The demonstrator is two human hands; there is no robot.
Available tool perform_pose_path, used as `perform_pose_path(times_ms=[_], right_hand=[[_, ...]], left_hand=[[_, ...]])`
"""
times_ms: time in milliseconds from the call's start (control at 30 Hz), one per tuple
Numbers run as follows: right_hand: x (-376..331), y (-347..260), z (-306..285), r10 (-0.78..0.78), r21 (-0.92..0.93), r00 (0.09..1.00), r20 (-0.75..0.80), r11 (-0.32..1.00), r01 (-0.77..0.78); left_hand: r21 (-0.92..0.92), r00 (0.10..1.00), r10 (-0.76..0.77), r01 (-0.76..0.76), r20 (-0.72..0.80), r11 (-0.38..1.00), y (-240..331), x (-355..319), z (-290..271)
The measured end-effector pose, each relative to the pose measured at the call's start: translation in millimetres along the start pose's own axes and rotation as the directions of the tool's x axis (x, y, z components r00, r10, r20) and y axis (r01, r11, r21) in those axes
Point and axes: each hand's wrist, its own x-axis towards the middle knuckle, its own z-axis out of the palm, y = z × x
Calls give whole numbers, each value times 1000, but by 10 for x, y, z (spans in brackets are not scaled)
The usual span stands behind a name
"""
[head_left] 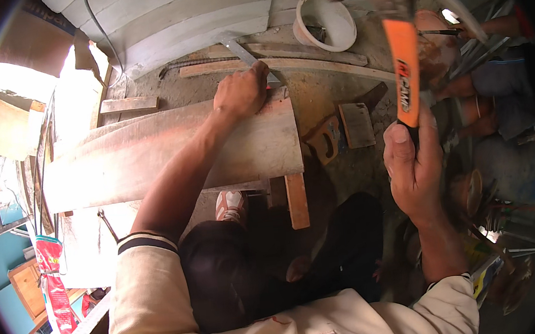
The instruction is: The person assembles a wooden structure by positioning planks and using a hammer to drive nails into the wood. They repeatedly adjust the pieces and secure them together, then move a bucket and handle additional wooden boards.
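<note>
1. While hammer [403, 67] is being held aloft by right fingers [400, 143], metal strip [241, 51] is being gripped by left fingers [259, 71] at far-right corner of worktop [253, 152].
2. Ideally, strip is being steadied, left fingers kept clear.

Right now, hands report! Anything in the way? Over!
Right hand: claw hammer raised. Left hand: flat metal tool, at far edge of wooden board. Handsaw right of board, not blocking.

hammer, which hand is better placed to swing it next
Probably the right hand: it grips the hammer, clear of the board, while the left hand is down at the board's far corner.
</note>
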Motion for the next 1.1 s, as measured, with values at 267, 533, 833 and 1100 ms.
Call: perform_pose_path(times_ms=[267,533,833,1100], right_hand=[[206,58,107,68,-256,945,319,966,16],[362,-220,-346,-458,113,864,-208,867,486],[391,-71,-340,57,36,997,-43,998,-56],[170,302,208,6,-286,971,241,956,65]], left_hand=[[-27,996,-1,4,93,1000,50,49,-71],[-81,995,35,-27,94,996,-3,34,-2],[-43,993,46,-42,111,998,-22,91,23],[-76,994,21,-13,106,997,-19,123,32]])
